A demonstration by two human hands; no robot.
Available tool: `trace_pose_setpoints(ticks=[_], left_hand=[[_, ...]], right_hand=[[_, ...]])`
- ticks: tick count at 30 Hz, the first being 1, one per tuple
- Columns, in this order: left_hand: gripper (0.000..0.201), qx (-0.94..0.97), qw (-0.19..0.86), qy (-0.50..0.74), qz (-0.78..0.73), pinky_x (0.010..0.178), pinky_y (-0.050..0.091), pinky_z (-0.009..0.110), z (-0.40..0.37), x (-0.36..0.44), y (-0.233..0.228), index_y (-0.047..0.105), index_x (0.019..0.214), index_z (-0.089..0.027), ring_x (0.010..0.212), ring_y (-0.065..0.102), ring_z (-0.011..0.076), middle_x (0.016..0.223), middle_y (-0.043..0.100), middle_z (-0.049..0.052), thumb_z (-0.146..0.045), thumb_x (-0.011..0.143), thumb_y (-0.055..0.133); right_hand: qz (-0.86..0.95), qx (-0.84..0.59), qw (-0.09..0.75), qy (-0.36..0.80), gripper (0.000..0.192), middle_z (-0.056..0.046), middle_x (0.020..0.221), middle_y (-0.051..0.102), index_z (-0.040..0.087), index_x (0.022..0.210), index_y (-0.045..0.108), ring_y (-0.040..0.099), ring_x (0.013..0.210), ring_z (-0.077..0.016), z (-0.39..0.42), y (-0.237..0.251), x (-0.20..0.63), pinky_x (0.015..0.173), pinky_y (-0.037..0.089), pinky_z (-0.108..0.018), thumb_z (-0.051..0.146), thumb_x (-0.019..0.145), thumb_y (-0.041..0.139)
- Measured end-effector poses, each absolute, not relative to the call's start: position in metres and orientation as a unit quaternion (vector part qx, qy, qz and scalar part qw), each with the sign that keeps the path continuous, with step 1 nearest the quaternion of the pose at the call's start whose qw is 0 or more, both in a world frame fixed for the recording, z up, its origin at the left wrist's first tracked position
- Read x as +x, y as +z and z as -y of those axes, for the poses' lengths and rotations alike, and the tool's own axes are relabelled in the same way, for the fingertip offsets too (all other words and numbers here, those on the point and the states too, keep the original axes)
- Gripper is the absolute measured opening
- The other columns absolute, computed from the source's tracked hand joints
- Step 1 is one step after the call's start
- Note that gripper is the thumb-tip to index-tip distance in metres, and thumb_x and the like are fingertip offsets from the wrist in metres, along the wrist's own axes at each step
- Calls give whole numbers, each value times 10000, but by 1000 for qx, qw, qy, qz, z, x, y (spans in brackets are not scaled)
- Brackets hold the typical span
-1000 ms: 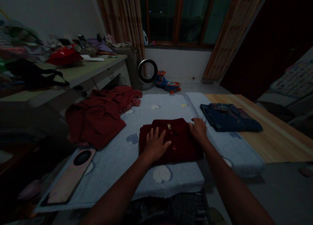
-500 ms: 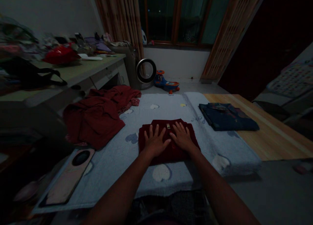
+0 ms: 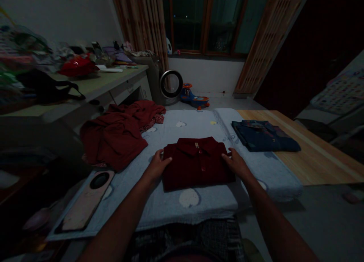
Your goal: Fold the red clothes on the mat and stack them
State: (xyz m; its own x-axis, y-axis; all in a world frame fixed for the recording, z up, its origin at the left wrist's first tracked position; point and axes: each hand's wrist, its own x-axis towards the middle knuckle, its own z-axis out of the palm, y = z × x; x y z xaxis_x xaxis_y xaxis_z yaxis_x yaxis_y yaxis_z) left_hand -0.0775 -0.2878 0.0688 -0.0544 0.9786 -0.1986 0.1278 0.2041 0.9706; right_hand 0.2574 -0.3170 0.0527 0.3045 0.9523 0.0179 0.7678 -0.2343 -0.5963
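The dark red collared shirt (image 3: 196, 171) lies folded flat near the front of the bench (image 3: 321, 159), collar away from the wearer, with its label (image 3: 196, 145) and two buttons face up. The left hand (image 3: 156, 168) is at its left edge and the right hand (image 3: 236, 164) at its right. Each grip looks lightly closed on the shirt's side edge, thumb on top; how far the fingers reach underneath cannot be told. The step seems to be squaring up or steadying the bundle by its sides. Done well, that would call for matched, gentle pressure, fingers well under all the layers before any lift, and both sides kept level so the collar stays flat and no inner fold slips. A pinch on the top layer alone could pull the fold open. A pale blue cloth (image 3: 127, 193) with a heart pattern covers much of the bench, leaving bare wood at the right, and its softness might let it ruck up under a drag. A loose rust-red garment (image 3: 113, 140), a phone (image 3: 85, 205) and a folded dark blue garment (image 3: 264, 137) stand well apart from the shirt. The room is dim, with a cluttered desk (image 3: 113, 76) at left, and a washing machine (image 3: 155, 80) and a ride-on toy (image 3: 196, 99) beyond.
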Motion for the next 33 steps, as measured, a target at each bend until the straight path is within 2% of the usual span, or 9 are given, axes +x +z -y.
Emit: trace_pose_setpoints(ticks=[2,6,10,14,16,20,25,30,33], left_hand=[[493,389,593,424,-563,915,509,398,293,-78,70,508,1206,-172,996,659,246,1150,650,136,-164,751,699],[425,295,648,453,-537,779,557,313,296,-73,73,550,1104,-164,767,691,176,942,708,79,-60,719,698],[346,247,705,446,-493,731,581,315,289,-69,73,620,1008,-116,730,707,200,857,727,100,3,687,670],[285,217,749,396,-485,718,601,336,283,-65,72,664,979,-87,744,725,238,857,744,139,-11,705,654],[276,201,757,378,-494,698,607,335,281,-63,73,671,980,-85,734,728,243,852,748,144,-20,713,658],[288,170,766,359,-506,671,616,365,280,-60,81,668,1021,-87,719,732,262,842,751,143,-42,737,644],[303,176,776,374,-475,731,615,408,276,-40,95,662,1072,-90,750,734,276,856,751,138,-81,770,632],[331,227,804,381,-396,839,589,431,260,25,116,647,1129,-108,874,722,271,957,744,137,-131,799,631],[335,251,823,373,-347,904,561,432,247,79,135,640,1146,-120,953,702,264,1016,734,131,-163,814,619]], right_hand=[[562,-761,239,220,564,-192,1201,624,97,1311,463,611,1083,-279,321,53,257,903,459,-365,468,887,468],[532,-760,251,277,486,-153,1196,642,147,1214,521,629,1052,-269,320,50,250,861,480,-345,455,840,559],[454,-748,314,368,458,-147,1139,681,157,1161,547,658,1002,-267,315,46,249,803,522,-349,423,797,625],[400,-644,375,534,323,-126,1058,725,178,1037,636,696,921,-261,314,48,250,795,551,-370,401,804,613],[394,-603,396,570,322,-117,1065,727,186,1041,645,700,917,-261,315,52,248,820,553,-386,372,778,641],[409,-566,432,570,446,-98,1117,714,183,1108,623,684,978,-272,320,65,247,882,536,-423,316,691,708],[433,-536,468,554,513,-76,1144,705,201,1147,610,659,1043,-271,327,99,270,939,506,-433,321,666,740],[450,-586,476,477,493,-78,1211,673,221,1185,603,641,1075,-278,326,145,332,933,510,-428,266,705,703],[432,-636,469,435,425,-77,1137,704,224,1138,644,655,1035,-283,320,168,381,904,519,-418,188,715,665]])
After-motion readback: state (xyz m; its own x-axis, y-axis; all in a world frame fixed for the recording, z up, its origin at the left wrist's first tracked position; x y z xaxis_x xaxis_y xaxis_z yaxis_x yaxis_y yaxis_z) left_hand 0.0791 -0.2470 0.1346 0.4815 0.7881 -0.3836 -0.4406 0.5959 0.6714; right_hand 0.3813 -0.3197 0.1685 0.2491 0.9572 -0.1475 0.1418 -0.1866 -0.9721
